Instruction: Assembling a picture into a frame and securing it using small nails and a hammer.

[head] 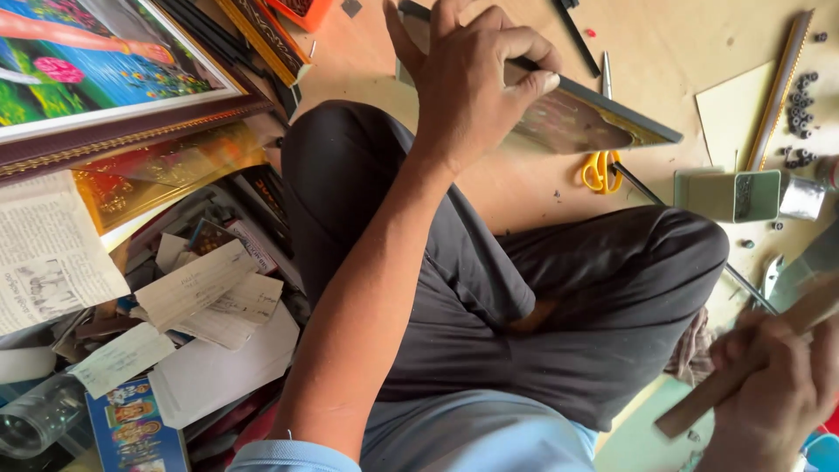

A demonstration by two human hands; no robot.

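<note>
Pressing a dark, flat picture-frame piece (577,118) onto the plywood floor (682,52) beyond the knees, the left hand (468,83) spreads its fingers (533,83) over it. Right hand (773,385) fingers wrap a wooden handle (743,367). A mis-aimed blow might strike those fingers.

**One head-worn view, looking steeply down**

A single camera sits on the person's head and faces down over the crossed legs onto the wooden floor (524,188). It is close: the left hand (468,83) fills the upper middle, the right hand (773,385) is cut by the lower right corner. Framed pictures (105,70) crowd the left edge. No second view shares the scene.
</note>
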